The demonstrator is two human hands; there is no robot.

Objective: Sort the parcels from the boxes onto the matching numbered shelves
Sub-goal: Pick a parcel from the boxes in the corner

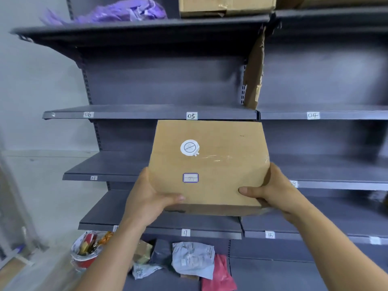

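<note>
Parcel in play is a flat brown cardboard one (pixel 210 164), held up in the air in front of the shelving and, as far as I can tell, not resting on anything. Gripping its near left corner is the left hand (pixel 147 198), thumb on top and fingers tucked under out of sight; the right hand (pixel 273 192) does the same at the near right corner. A small purple-framed label (pixel 190 177) sits on the top face close to the near edge, but the writing is too blurry for me to read, and there's a round white sticker (pixel 189 147) further up. The parcel's far edge sits just below the 05 tag (pixel 191 115) on the front edge of the upper shelf, with the 06 tag (pixel 88 114) toward that shelf's left end and the 04 tag (pixel 312 115) on the next bay to the right. One level down, a 07 tag (pixel 93 177) sits near the left end of the front edge. I'd call this the match-and-place step: parcel picked, not shelved yet. Next move needs that label read, the same number found on a front edge, then the parcel slid in flat and level so it clears the lip. On the bottom shelf lie loose mailer bags (pixel 193 259) and, toward its left end, a red tub (pixel 86 253).
</note>
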